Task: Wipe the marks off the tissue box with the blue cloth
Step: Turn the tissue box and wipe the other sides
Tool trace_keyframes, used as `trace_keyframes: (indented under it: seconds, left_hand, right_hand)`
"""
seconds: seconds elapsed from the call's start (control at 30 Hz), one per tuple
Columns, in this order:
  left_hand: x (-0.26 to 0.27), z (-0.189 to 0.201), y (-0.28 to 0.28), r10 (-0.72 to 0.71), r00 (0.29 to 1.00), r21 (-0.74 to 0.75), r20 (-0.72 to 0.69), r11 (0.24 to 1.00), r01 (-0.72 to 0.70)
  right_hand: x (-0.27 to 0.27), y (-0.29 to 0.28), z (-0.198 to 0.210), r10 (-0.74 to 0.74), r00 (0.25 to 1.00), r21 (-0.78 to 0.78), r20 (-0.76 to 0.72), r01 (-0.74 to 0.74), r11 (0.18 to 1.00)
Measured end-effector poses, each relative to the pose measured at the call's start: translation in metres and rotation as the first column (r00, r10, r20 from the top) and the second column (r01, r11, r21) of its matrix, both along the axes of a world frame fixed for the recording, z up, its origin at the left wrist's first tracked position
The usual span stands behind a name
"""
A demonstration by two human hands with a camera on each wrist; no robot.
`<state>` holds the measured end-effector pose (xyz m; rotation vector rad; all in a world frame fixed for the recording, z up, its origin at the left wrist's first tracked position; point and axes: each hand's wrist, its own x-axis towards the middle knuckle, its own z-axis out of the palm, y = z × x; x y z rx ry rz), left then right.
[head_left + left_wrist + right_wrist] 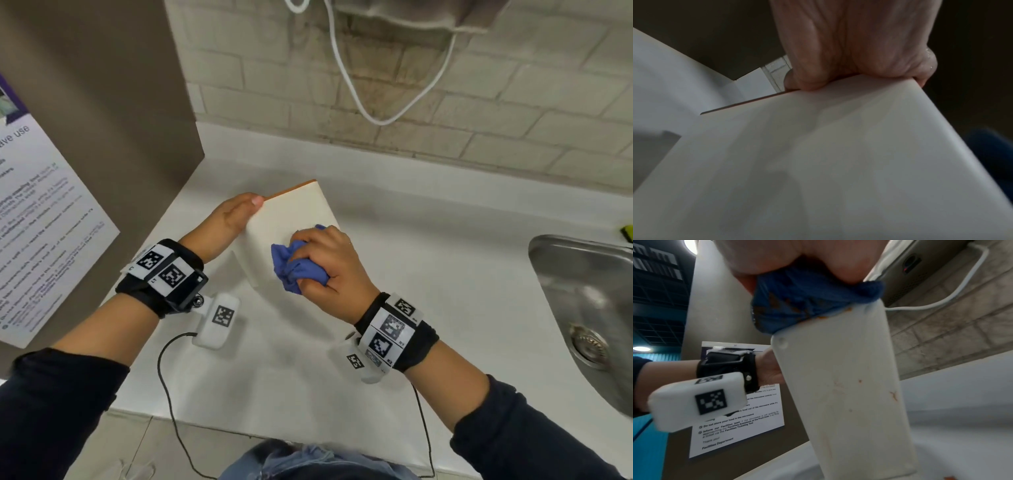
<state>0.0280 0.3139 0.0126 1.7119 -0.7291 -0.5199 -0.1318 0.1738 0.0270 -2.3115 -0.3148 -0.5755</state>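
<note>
- The tissue box (291, 219) stands tipped up on the bench (428, 260), toward its back left corner, near the brown side panel (102, 120). It looks like a stiff, smooth white shell with an orange edge at the top; I judge it light and likely to skid or tip if I push hard.
- My left hand (233, 216) grips its upper left edge, thumb on the broad face, fingers behind, which braces it against the rubbing.
- My right hand (329, 260) is curled round the blue cloth (291, 265), bunched soft and pressed on the face.
- The right wrist view shows orange-brown flecks low on the box (894, 395) and stains on the cloth, so I judge wiping is unfinished.
- Whether there are tissues inside, I cannot tell.
- The steel sink (582, 308) at the bench's right edge holds only its drain, as far as I can see.
</note>
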Motion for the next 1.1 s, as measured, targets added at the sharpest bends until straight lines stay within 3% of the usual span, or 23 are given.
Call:
trace_keyframes:
  seconds: [0.07, 0.13, 0.17, 0.23, 0.3, 0.33, 0.37, 0.43, 0.53, 0.57, 0.63, 0.77, 1.1]
  left_hand:
    - [0.005, -0.001, 0.003, -0.003, 1.0, 0.031, 0.011, 1.0, 0.002]
    - [0.006, -0.001, 0.006, -0.025, 1.0, 0.047, -0.01, 0.999, 0.026]
    - [0.004, -0.001, 0.006, -0.022, 1.0, 0.037, -0.01, 0.999, 0.022]
    - [-0.004, 0.0, 0.004, -0.015, 1.0, 0.017, 0.018, 1.0, 0.015]
    - [-0.011, -0.002, -0.002, -0.016, 0.999, 0.021, 0.044, 1.0, 0.015]
    - [-0.014, -0.002, -0.004, -0.024, 0.998, 0.019, 0.056, 1.0, 0.023]
    - [-0.016, -0.001, -0.004, -0.025, 0.998, 0.019, 0.06, 1.0, 0.023]
    - [-0.016, -0.002, -0.005, -0.022, 0.998, 0.021, 0.054, 1.0, 0.021]
    - [-0.016, -0.003, -0.005, -0.013, 0.999, 0.002, 0.035, 1.0, 0.013]
    - [-0.015, -0.003, -0.005, -0.007, 1.0, 0.001, 0.027, 1.0, 0.007]
    - [-0.014, -0.002, -0.006, -0.003, 1.0, 0.0, 0.019, 1.0, 0.003]
    - [-0.012, 0.001, -0.006, -0.006, 1.0, -0.02, 0.006, 1.0, 0.006]
    - [-0.009, 0.005, -0.003, 0.009, 1.0, -0.011, 0.014, 1.0, -0.009]
  right_hand:
    - [-0.009, -0.013, -0.014, -0.043, 0.998, 0.028, -0.037, 0.044, 0.999]
    - [-0.025, -0.029, -0.027, -0.147, 0.975, 0.217, -0.166, 0.182, 0.959]
    - [-0.033, -0.036, -0.028, -0.197, 0.957, 0.361, -0.214, 0.265, 0.894]
    - [-0.04, -0.045, -0.019, -0.327, 0.919, 0.617, -0.221, 0.391, 0.683]
    - [-0.032, -0.047, -0.001, -0.402, 0.897, 0.789, -0.185, 0.379, 0.483]
    - [-0.024, -0.046, 0.009, -0.406, 0.901, 0.834, -0.157, 0.34, 0.434]
    - [-0.013, -0.045, 0.015, -0.408, 0.904, 0.842, -0.126, 0.315, 0.438]
    - [0.004, -0.035, 0.02, -0.424, 0.901, 0.758, -0.096, 0.342, 0.555]
    - [0.018, -0.015, 0.006, -0.429, 0.898, 0.392, -0.099, 0.432, 0.812]
    - [0.02, -0.009, 0.003, -0.43, 0.898, 0.249, -0.097, 0.44, 0.863]
    - [0.021, -0.001, 0.002, -0.418, 0.904, 0.117, -0.092, 0.426, 0.897]
    - [0.027, 0.006, 0.013, -0.365, 0.927, 0.049, -0.086, 0.37, 0.928]
    - [0.005, 0.003, -0.001, 0.027, 0.999, -0.129, -0.045, -0.033, 0.991]
